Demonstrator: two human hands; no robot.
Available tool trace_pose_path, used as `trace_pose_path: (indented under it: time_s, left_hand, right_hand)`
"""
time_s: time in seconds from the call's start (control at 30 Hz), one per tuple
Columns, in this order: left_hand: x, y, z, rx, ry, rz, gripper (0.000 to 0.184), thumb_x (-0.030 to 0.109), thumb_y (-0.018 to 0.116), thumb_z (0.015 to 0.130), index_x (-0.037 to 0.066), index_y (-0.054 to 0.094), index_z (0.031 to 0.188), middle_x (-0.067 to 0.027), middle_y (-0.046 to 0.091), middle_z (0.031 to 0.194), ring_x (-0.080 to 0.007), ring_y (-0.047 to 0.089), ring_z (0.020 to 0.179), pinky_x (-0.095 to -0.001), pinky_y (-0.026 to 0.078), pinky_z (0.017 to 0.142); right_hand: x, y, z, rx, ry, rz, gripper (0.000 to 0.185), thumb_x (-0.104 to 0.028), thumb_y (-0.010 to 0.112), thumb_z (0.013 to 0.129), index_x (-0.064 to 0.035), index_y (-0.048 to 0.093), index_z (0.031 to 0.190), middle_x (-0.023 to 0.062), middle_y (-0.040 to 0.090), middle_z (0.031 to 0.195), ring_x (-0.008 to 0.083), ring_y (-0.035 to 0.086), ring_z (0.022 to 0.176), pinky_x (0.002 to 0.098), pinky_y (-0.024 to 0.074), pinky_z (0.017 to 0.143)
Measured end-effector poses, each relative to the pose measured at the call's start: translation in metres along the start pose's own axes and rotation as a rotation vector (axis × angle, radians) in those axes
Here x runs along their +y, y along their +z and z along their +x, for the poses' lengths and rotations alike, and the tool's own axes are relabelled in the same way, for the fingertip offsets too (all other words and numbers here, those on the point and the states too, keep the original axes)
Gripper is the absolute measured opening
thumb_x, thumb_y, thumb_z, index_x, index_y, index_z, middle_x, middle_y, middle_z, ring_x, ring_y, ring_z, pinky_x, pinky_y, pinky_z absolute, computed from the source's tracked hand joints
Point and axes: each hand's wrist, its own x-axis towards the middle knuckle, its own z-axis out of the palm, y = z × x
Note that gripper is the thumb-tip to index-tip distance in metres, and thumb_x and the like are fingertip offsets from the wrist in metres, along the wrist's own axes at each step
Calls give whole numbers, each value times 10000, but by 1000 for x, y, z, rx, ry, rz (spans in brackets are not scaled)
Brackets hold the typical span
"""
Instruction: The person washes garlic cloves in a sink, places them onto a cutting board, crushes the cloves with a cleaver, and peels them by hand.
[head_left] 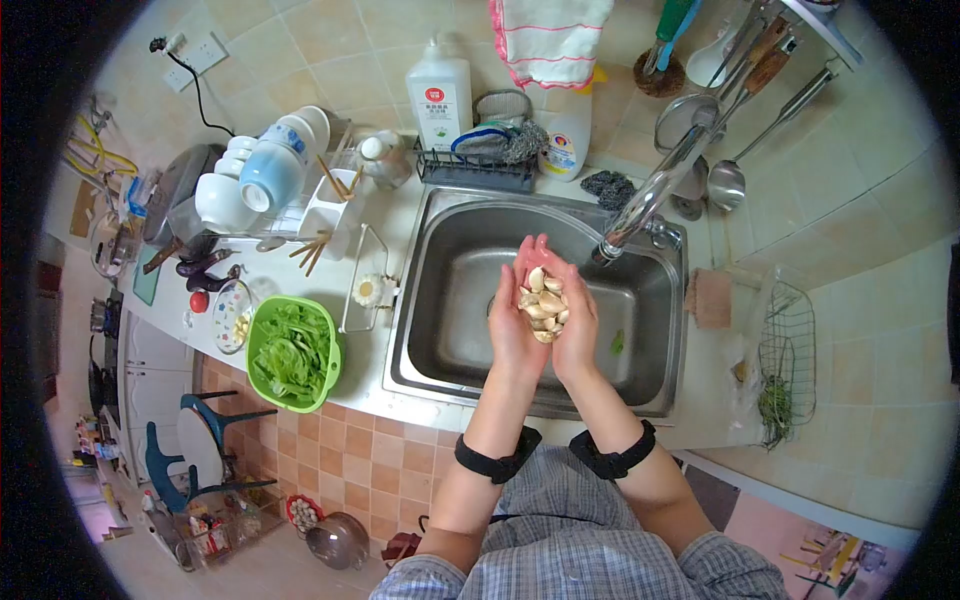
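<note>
While the head camera looks down, the left hand [510, 325] and right hand [578, 325] make one cup, side by side, over the metal sink [440, 320]. Garlic cloves [543, 303] sit loose in that cup. The fingers lie close together, bent up a little, not clamped on anything. The sink has a green leaf bit [617, 343] in it. Left of it, a green plastic basket [336, 368] is full of leafy lettuce [290, 350]. A patterned plate [231, 297] has small pale bits [241, 328], too tiny to name. The palms hide the lowest cloves. The checked shirt [580, 540] is cut off at the bottom.
</note>
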Motion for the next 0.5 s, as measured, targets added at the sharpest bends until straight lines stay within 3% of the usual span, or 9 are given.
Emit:
trace_pose_path:
  time_s: [0.1, 0.17, 0.4, 0.5]
  left_hand:
    - [0, 3, -2, 45, -24, -111, 451, 317, 293, 931, 55, 340, 1294, -70, 381, 1321, -192, 356, 1213, -349, 260, 1025]
    - [-1, 5, -2, 53, -14, -111, 432, 313, 318, 928, 54, 384, 1267, -60, 420, 1288, -187, 388, 1188, -344, 282, 1012]
    - [-5, 4, -1, 167, 7, -103, 416, 317, 356, 922, 52, 426, 1235, -57, 448, 1261, -181, 413, 1166, -341, 309, 994]
    - [-7, 5, -3, 218, -17, -34, 408, 304, 361, 920, 53, 421, 1236, -63, 448, 1258, -180, 418, 1161, -342, 317, 990]
  right_hand:
    - [-8, 3, 3, -16, -29, 93, 534, -405, 293, 917, 18, 474, 1187, 138, 503, 1197, 214, 453, 1129, 315, 278, 1000]
    - [-15, 5, 4, -99, 1, 204, 578, -401, 266, 922, 74, 394, 1226, 154, 430, 1266, 218, 413, 1169, 312, 275, 1006]
    - [-22, 12, 2, -93, 6, 166, 587, -407, 226, 925, 65, 406, 1225, 129, 395, 1304, 216, 348, 1219, 308, 246, 1017]
    - [-14, 14, 3, -146, -95, -93, 489, -351, 281, 931, 5, 431, 1230, 121, 340, 1349, 232, 321, 1241, 330, 203, 1033]
